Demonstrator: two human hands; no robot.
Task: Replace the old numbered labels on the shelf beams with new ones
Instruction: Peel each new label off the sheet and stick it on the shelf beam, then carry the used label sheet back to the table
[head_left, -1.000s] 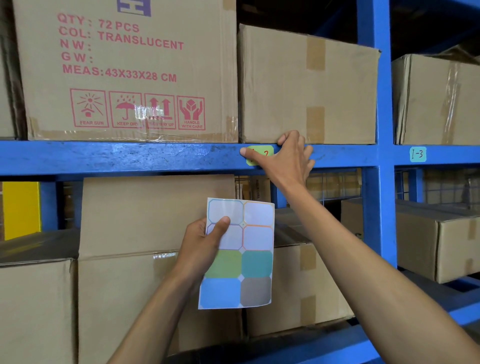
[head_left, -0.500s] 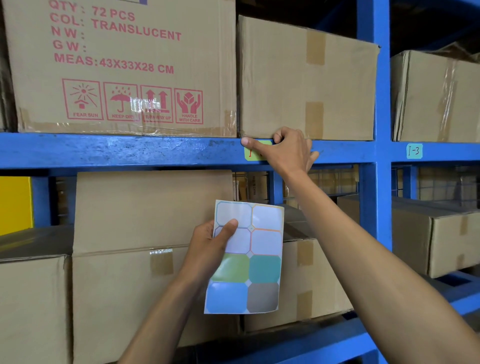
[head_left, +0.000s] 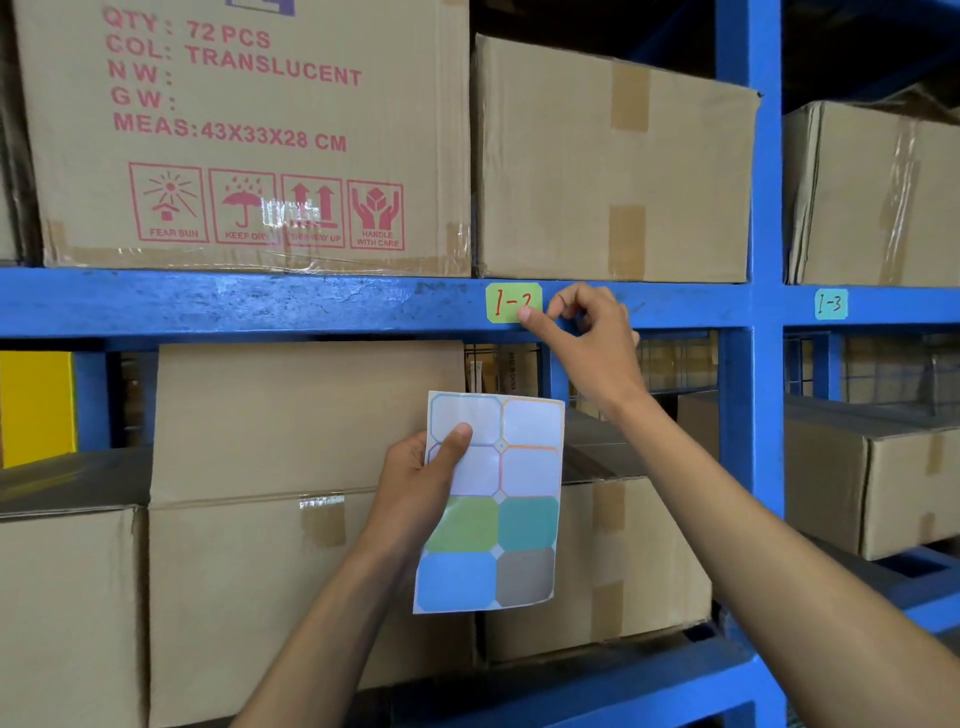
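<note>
Blue steel racking fills the view, its bays packed with taped cardboard cartons above and below the shelf beam (head_left: 260, 304). On that beam sits a green label (head_left: 511, 303) marked 1-2 in red; further along, past the blue upright (head_left: 763, 312), a teal label (head_left: 830, 304) reads 1-3. The right hand (head_left: 587, 338) is at the green label's lower right corner, fingertip touching it, the other fingers loosely curled and holding nothing that I can see. Whether it is pressing the label down or picking at its edge I cannot tell. The left hand (head_left: 421, 483) pinches a sticker sheet (head_left: 493, 501) by its left edge, thumb on top; four of its upper spaces look blank, four coloured stickers are left below.

The risk, I'd say, is a corner left lifted or a crease if the press is uneven, since the beam's paint looks scuffed. The sheet, held by one edge, could bend or slip. Nothing blocks the beam face; the cartons sit just above it.
</note>
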